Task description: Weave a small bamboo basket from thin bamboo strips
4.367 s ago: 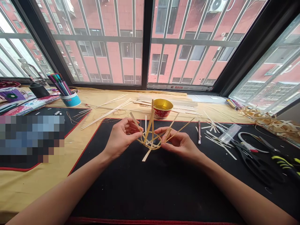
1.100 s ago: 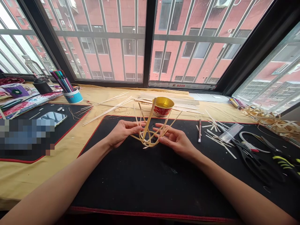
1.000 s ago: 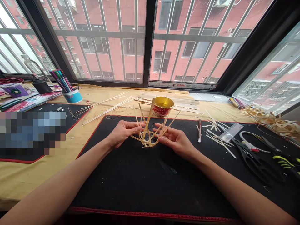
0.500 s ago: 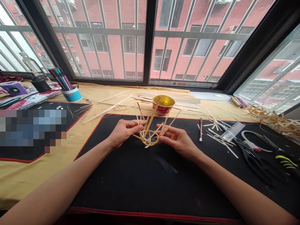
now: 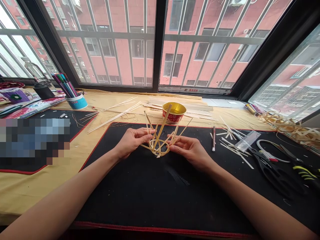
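Between my two hands is a small open basket frame woven from thin bamboo strips, its rounded base low and loose strip ends sticking up and outward. My left hand pinches its left side between thumb and fingers. On the right side, my right hand grips the strips the same way, palm turned inward. The frame is held just over or on a black mat; I cannot tell whether it touches. Right behind it stands a red paper bowl with a gold inside, partly covered by the upright strips.
Bamboo strips lie behind the mat. On the right are a pen, cut strip pieces, black scissors, pliers and coiled strips. A pen cup stands at the left; barred windows rise behind.
The basket frame has tilted or turned very slightly between my hands. Both hands keep their hold in nearly the same place.
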The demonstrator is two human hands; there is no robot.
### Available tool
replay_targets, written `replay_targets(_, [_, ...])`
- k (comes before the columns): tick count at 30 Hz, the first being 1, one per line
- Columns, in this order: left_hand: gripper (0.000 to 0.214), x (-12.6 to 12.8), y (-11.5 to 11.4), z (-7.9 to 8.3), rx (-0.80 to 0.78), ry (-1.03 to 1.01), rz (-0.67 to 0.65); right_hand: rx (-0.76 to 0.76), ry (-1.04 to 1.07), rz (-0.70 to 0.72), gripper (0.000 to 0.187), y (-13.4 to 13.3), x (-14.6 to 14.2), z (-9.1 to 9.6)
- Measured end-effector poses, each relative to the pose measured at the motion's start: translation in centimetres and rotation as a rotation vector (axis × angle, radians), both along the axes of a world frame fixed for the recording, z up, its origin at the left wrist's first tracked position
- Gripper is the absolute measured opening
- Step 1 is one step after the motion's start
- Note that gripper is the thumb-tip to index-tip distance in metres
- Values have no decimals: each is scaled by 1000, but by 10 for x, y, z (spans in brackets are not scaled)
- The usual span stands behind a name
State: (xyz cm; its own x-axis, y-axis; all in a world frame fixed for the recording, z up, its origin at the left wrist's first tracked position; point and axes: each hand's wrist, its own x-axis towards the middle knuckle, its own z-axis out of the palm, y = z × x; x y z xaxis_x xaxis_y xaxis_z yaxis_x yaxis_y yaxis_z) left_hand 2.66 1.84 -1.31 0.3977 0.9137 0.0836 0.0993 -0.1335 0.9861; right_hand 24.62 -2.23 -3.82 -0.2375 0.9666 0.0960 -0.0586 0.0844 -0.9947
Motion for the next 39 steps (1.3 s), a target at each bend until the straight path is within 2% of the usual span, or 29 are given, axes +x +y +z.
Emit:
replay_targets(11, [30, 0, 0, 2, 44, 45, -17, 32, -20, -61, 18, -3, -2, 4])
replay_targets(18, [25, 0, 0, 1, 37, 32, -6, -86, 140, -168, 43, -2, -4, -2])
replay_targets(25, [25, -1, -1, 1, 38, 43, -11, -135, 192, -194, 55, -1, -5, -5])
replay_targets(30, [26, 0, -2, 2, 28, 35, -13, -131, 142, -141, 45, -1, -4, -2])
replay_targets(39, [20, 1, -2, 3, 34, 11, -8, -70, 132, -174, 39, -1, -4, -3])
